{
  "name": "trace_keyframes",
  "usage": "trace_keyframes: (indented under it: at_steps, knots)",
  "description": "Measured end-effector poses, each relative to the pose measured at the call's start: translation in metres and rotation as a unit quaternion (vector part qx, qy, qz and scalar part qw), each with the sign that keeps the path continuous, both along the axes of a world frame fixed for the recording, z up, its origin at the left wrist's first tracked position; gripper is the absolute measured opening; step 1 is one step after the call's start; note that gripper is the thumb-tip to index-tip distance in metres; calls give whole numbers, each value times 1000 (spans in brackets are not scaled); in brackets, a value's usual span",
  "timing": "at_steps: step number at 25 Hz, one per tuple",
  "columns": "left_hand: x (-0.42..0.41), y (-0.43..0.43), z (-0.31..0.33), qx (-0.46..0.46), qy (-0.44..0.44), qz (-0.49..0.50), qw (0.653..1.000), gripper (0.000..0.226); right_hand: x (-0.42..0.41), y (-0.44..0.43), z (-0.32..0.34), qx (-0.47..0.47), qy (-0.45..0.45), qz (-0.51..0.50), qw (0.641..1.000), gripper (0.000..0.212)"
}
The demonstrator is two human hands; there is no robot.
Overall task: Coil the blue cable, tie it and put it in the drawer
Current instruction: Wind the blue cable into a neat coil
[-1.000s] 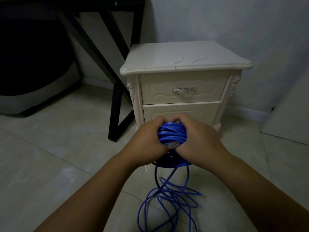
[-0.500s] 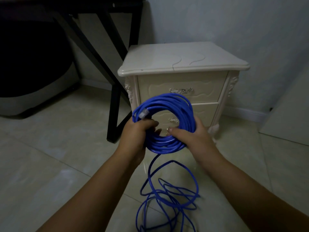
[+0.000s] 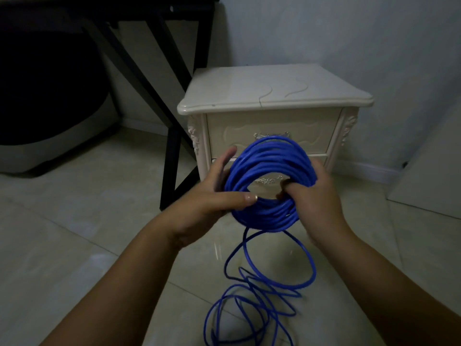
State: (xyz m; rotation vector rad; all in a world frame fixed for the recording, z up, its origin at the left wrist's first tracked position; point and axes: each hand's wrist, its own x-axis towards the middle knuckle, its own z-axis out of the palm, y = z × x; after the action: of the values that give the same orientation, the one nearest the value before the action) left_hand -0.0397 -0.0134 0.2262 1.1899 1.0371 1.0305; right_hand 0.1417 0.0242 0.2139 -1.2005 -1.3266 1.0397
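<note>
The blue cable is wound into a round coil (image 3: 270,168) held upright in front of the cream nightstand. My right hand (image 3: 315,196) grips the coil's right side, its thumb hooked through the ring. My left hand (image 3: 212,196) touches the coil's lower left with a straight thumb across the strands and its fingers spread out behind. A loose length of cable (image 3: 262,295) drops from the coil and lies tangled on the floor tiles. The upper drawer (image 3: 272,132) and the lower drawer (image 3: 321,162) are both closed; the coil hides most of the lower one.
The nightstand (image 3: 274,96) stands against the grey wall. A black table frame (image 3: 172,136) rises to its left, with a dark bulky object (image 3: 50,96) beyond. A pale panel (image 3: 434,171) leans at the right. Glossy floor tiles (image 3: 87,221) spread all around.
The coil went from squeezed between both hands to an open ring raised before the drawers. My left hand loosened its grip and straightened its fingers; my right thumb hooked through the ring.
</note>
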Motion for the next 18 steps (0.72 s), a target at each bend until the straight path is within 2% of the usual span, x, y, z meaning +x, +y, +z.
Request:
trace_keyframes:
  at_steps: [2,4,6,8,10,14,18]
  knots:
    - [2,-2,-3,49,132,2,990,105,1,-4,4,68,-157,49,984,46]
    - [11,-4,-11,109,273,26,955,104,-5,-11,3,124,-319,98,935,54]
    - [17,-6,-19,156,311,65,935,82,-10,-16,0,173,-388,103,899,55]
    - [19,-6,-24,189,327,106,920,51,-12,-19,0,182,-388,109,897,52]
    - [23,-5,-26,206,356,122,903,35,-11,-19,-2,182,-378,119,900,48]
    - [31,-3,-23,221,325,132,910,32,-7,-14,-3,159,-338,112,921,49]
    - [27,1,-14,180,222,187,940,36,3,-7,5,62,-159,133,976,42]
